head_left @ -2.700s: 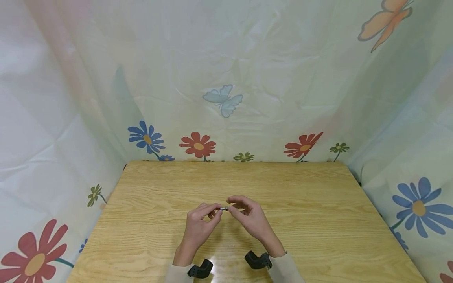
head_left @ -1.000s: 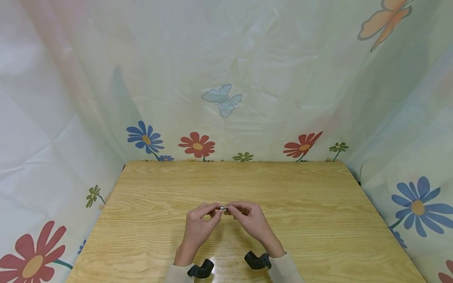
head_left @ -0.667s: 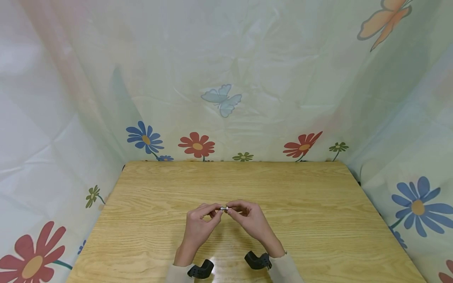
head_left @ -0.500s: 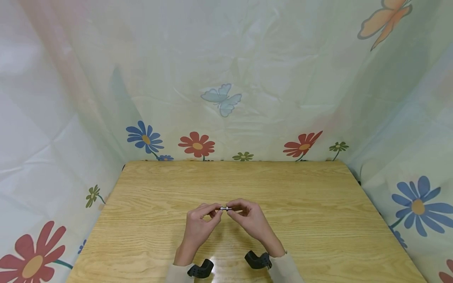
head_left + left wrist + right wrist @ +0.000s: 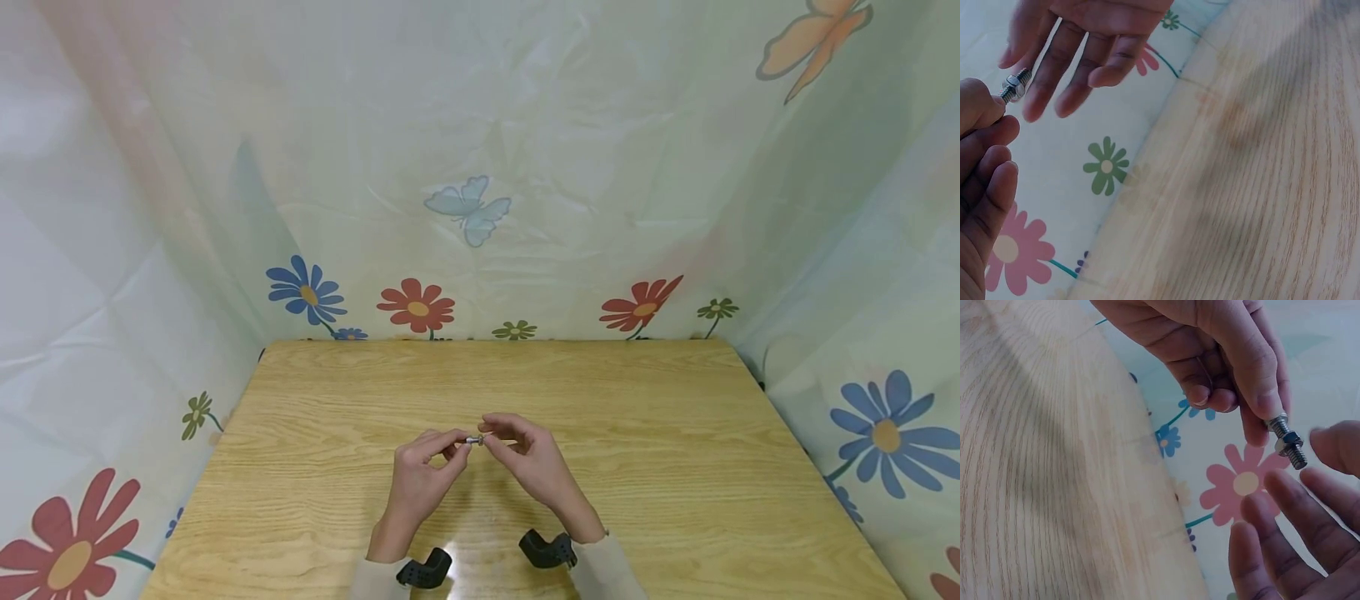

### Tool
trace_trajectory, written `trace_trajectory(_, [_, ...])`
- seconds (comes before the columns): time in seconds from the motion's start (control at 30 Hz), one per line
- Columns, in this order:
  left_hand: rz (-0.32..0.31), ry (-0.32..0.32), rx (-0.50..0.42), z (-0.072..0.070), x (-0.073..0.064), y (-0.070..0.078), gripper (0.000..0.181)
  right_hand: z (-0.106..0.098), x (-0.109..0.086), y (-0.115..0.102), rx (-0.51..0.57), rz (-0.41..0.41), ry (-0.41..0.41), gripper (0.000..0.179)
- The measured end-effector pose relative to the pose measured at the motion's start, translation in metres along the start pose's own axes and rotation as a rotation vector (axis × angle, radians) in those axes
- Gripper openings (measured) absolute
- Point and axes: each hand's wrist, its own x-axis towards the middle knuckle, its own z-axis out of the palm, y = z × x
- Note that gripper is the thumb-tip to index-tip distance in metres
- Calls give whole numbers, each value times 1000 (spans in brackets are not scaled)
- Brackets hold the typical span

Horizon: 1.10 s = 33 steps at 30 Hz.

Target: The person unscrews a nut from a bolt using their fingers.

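Over the table, my left hand (image 5: 423, 479) pinches the head end of a small metal bolt (image 5: 1281, 427) between thumb and index finger. The bolt points toward my right hand, and its head is mostly hidden by the fingertips. A hex nut (image 5: 1288, 444) sits partway along the thread, with some thread showing past it, as the left wrist view also shows around the nut (image 5: 1013, 87). My right hand (image 5: 536, 467) is beside the bolt's free end, fingers spread and loosely bent. In the right wrist view its thumb and fingertips stand apart from the nut.
Beneath both hands lies a wood-grain table (image 5: 600, 400). A curtain (image 5: 555, 167) printed with flowers and butterflies surrounds it at the back and sides. Black wrist devices are worn on the left (image 5: 425, 568) and right (image 5: 546, 550) wrists.
My right thumb and index finger were at the nut half a second ago; now they have parted and the index finger is raised. The left hand keeps its pinch in the same place.
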Motion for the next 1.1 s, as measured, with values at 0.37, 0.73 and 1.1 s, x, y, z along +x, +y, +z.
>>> trace_trajectory(0.37, [29,11,-9,1,1,1,19,-3,1,4,-32,55,-40,33])
trace_trajectory(0.73, [7,15,-6,1,0,3,18,-3,-1,1,-30,44,-47,23])
trace_trajectory(1.1, [-56,-27,2,-1,-2,2,17,-2,0,0,2,16,-23,16])
